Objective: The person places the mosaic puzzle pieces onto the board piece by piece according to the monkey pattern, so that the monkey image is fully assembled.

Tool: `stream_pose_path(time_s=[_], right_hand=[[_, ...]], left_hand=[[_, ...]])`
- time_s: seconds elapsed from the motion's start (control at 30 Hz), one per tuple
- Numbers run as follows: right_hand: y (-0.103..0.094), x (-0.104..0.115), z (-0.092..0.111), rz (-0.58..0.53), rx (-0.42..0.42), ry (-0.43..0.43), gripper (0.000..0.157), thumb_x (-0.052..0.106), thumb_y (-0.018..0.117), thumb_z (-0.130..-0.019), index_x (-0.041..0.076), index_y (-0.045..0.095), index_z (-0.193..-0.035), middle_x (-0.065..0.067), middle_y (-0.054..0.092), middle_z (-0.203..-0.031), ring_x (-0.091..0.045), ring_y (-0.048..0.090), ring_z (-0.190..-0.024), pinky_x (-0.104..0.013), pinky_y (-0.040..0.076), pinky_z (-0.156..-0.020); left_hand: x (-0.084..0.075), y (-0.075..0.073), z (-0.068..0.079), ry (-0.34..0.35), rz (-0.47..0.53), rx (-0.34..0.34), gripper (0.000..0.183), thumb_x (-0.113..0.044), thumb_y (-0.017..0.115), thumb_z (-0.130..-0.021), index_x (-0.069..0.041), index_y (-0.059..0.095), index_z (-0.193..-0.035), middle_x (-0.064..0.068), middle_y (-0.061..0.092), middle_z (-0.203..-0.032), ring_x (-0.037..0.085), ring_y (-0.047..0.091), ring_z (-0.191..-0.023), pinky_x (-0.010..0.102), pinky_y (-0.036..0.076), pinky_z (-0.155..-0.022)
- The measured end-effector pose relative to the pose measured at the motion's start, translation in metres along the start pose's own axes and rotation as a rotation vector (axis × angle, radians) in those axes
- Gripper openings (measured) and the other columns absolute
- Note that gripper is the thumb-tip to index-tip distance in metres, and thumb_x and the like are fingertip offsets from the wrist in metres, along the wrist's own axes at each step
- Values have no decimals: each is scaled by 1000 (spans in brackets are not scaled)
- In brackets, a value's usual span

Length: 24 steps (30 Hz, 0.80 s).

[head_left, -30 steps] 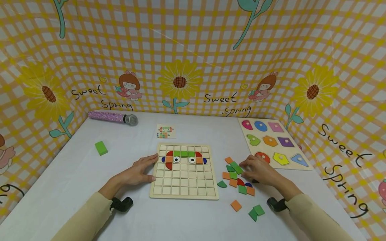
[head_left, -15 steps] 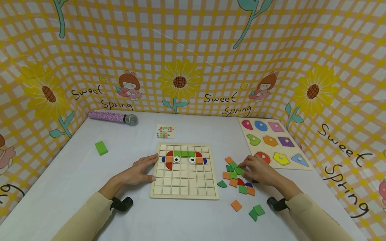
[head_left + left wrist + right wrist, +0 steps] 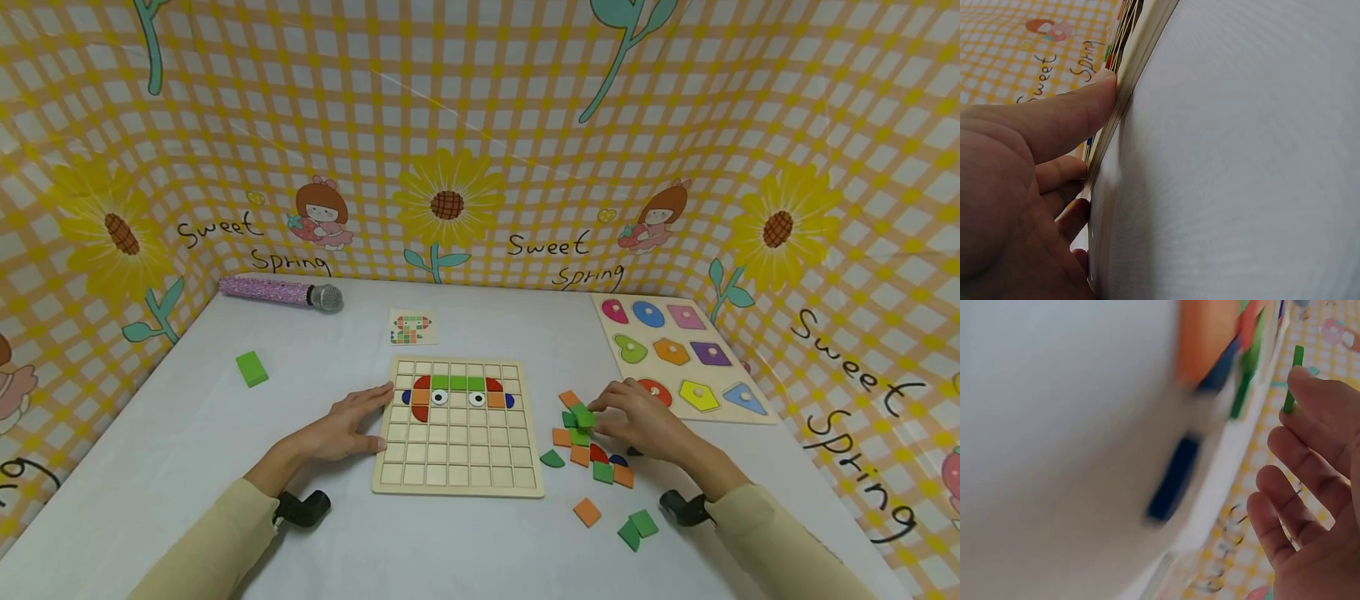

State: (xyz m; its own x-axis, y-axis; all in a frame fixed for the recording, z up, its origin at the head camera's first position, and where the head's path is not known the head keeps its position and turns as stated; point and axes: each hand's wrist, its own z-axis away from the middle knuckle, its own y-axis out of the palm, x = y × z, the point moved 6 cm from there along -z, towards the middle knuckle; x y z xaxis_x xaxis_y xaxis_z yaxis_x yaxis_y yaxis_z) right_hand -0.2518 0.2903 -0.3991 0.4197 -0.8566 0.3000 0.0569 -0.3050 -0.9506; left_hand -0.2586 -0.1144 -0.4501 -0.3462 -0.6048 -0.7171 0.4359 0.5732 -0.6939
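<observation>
My left hand (image 3: 333,429) rests against the left edge of a wooden grid board (image 3: 457,454); in the left wrist view the thumb and fingertips touch the board's rim (image 3: 1141,53). Red, orange, green and blue tiles and two eye discs sit in the board's upper rows. My right hand (image 3: 645,423) pinches a green square tile (image 3: 1298,356) between thumb and index finger, lifted over the loose pile, its other fingers bent and holding nothing. Below it lie orange tiles (image 3: 580,455), green tiles (image 3: 603,472), a red piece (image 3: 598,452) and a blue half-round (image 3: 618,460).
A pattern card (image 3: 413,327) lies behind the board. At the right stands a knob puzzle board (image 3: 652,367). A green block (image 3: 252,368) and a glittery microphone (image 3: 281,294) lie at the left. Several stray tiles, one orange (image 3: 587,512), lie nearer the front.
The right fingers have separated a green tile from the pile and now hold it up, slightly farther left. The left hand and the board have not moved.
</observation>
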Motion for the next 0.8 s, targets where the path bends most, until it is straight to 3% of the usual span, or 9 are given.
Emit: stream_pose_path(time_s=[0.53,0.8], right_hand=[[12,104,-37,-48,-97,-192,23,22,75,-80,12,72,-101,2,64,-98,-12,47,-93,-28,48,-76],[27,140,-61,-68,-160,-217,25,24,77,-77,11,73,-98,1,64,-93,-11,45,-84,-25,44,-70]], left_hand=[[2,0,-1,-9,0,6,79,-26,69,-84,-8,27,-149,8,17,-159,40,11,-145,64,7,-112],[2,0,-1,1,-10,2,79,-27,69,-84,-7,27,-149,9,17,-159,40,11,-145,65,8,-112]])
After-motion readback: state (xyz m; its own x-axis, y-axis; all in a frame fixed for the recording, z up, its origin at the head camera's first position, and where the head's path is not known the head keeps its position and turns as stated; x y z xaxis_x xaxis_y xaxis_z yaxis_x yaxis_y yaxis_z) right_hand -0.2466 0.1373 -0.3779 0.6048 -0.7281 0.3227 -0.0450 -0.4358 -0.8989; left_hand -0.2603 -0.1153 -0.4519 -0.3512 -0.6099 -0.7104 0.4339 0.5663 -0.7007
